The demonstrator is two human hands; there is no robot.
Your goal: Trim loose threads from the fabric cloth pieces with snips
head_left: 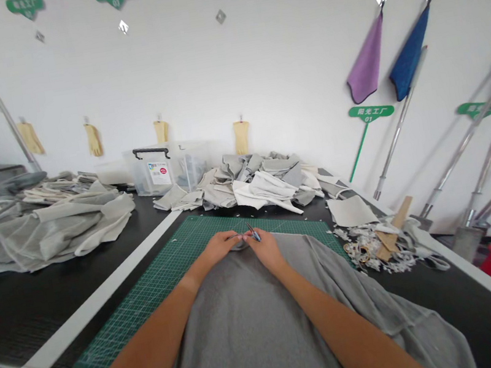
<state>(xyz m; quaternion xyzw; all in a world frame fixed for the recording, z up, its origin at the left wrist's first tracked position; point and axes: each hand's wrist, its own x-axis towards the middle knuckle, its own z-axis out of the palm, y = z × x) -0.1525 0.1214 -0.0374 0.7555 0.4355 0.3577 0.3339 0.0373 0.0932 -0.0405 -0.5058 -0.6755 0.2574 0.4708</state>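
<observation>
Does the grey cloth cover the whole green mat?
No, the green mat shows plainly to the left of the grey cloth.

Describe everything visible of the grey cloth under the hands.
The grey cloth is plain, matte and soft-looking. It lies spread over the green cutting mat and black tabletop, with loose folds on the right, and runs out of the picture at the bottom. The left hand appears to pinch its far edge; the right hand, holding a small tool, is close by.
</observation>
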